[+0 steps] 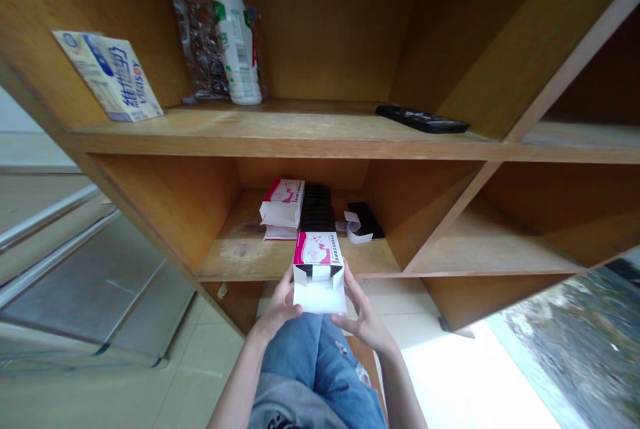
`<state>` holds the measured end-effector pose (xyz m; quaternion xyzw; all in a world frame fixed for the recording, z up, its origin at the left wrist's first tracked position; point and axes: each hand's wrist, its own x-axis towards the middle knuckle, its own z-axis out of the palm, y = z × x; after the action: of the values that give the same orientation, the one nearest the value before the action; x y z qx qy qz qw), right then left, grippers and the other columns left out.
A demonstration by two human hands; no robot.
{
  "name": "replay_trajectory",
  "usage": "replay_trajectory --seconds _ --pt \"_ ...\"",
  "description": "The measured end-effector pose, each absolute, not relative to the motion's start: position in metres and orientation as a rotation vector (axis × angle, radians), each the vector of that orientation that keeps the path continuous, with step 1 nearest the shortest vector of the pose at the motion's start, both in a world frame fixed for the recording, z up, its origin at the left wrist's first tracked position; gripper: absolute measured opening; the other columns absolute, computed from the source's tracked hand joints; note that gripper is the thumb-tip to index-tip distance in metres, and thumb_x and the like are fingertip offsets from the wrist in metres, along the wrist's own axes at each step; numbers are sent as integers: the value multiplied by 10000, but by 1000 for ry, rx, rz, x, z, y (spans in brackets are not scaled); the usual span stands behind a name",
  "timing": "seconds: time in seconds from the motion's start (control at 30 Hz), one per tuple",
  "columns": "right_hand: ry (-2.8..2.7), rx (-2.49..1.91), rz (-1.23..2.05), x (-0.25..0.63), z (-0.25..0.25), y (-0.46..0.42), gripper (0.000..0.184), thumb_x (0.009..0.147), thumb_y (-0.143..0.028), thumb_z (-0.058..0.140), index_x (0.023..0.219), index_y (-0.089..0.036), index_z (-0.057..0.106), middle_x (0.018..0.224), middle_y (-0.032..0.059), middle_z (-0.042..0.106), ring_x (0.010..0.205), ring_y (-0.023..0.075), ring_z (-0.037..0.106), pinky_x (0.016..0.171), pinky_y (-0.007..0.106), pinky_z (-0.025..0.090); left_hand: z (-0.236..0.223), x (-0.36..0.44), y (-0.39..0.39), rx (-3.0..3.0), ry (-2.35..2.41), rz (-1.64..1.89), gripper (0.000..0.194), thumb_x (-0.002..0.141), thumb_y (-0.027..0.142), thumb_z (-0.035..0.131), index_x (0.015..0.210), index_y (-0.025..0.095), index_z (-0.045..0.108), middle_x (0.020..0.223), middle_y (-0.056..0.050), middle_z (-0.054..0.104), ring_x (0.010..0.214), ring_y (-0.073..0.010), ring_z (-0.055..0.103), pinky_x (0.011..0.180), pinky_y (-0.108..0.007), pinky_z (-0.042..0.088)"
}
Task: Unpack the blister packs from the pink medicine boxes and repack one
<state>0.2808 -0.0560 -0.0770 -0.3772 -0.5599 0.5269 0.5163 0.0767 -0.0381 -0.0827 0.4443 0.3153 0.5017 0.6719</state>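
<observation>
Both my hands hold a small white and pink box (pixel 319 272) in front of the lower shelf (pixel 240 262). Its end flap hangs open toward me, and something white and black shows inside. My left hand (pixel 280 305) grips the box's left side. On the right side, my right hand (pixel 363 315) has its fingers closed on the box. A second white and pink box (pixel 283 205) lies further back on the lower shelf. Beside it stands a row of black items (pixel 317 207), with a folded white paper (pixel 356 227) and a black object (pixel 367 217) to the right.
On the upper shelf (pixel 280 129) stand a white bottle with a green cap (pixel 233 32), a clear plastic bag (pixel 197 42), a leaning blue and white carton (pixel 110 75) and a black flat device (pixel 423 119). My knees in jeans (pixel 320 369) are below. A glass pane (pixel 75 269) lies to the left.
</observation>
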Motion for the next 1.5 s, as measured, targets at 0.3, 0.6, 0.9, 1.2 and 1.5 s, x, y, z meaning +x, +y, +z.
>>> replay_trajectory --seconds 0.3,0.6,0.9,1.2,1.5 --pt "-1052 -955 1062 251 -97 -47 601 696 -298 735 1261 -226 542 1316 123 543 1161 294 552 946 494 459 -83 85 -32 990 860 1208 983 502 657 719 1297 166 414 1082 -178 661 1024 -307 626 909 -419 449" --pt "-820 -1073 956 224 -100 -48 466 720 -349 699 1132 -165 580 1194 155 607 1066 287 599 718 369 570 -81 97 -29 936 1254 1317 546 735 626 539 1038 172 544 1001 -126 684 750 -247 682 568 -318 542" --pt "-769 -1118 923 219 -99 -49 413 719 -366 695 1060 -159 589 1161 151 621 1025 278 617 677 359 572 -79 100 -33 908 1326 1288 523 729 656 522 983 199 552 885 -102 712 498 -196 642 403 -261 455" --pt "-761 -1138 873 214 -99 -45 366 726 -378 693 1001 -156 597 1139 142 616 1021 278 614 716 384 564 -77 100 -32 961 1507 1257 563 743 709 422 927 197 570 659 -76 686 407 -217 607 377 -288 433" --pt "-783 -1083 877 219 -102 -45 360 761 -376 657 1050 -167 605 1164 134 617 1070 266 589 838 416 512 -79 106 -38 1027 1410 1224 583 750 613 531 1135 178 480 767 -67 696 512 -212 652 412 -270 472"
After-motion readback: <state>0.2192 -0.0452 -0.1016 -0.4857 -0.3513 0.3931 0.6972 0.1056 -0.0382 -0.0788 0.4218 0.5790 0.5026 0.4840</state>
